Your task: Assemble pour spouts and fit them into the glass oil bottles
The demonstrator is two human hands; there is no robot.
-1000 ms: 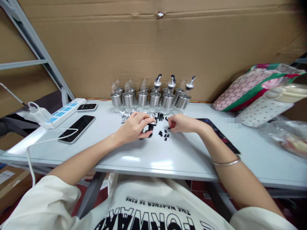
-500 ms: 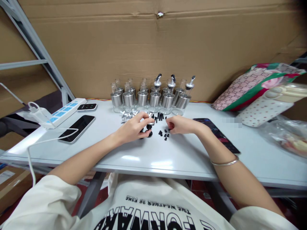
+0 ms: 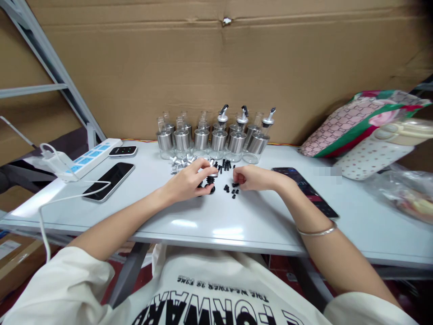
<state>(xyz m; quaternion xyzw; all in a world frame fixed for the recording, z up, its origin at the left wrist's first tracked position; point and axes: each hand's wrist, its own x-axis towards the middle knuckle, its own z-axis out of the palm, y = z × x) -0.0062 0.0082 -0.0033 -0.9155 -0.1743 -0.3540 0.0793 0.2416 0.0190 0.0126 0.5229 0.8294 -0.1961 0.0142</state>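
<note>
Several bottles (image 3: 218,141) stand beyond the left hand (image 3: 190,178), pinching a pourer (image 3: 210,179), and right hand (image 3: 252,177), grip unclear, near a phone (image 3: 309,192).

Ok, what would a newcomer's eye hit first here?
Probably the glass-and-steel bottles clustered at the table's back, three topped with spouts. Next, the pink-and-green bag at far right. Front and center, the left hand grips a black-ribbed stopper, the right hand beside small black pieces.
</note>
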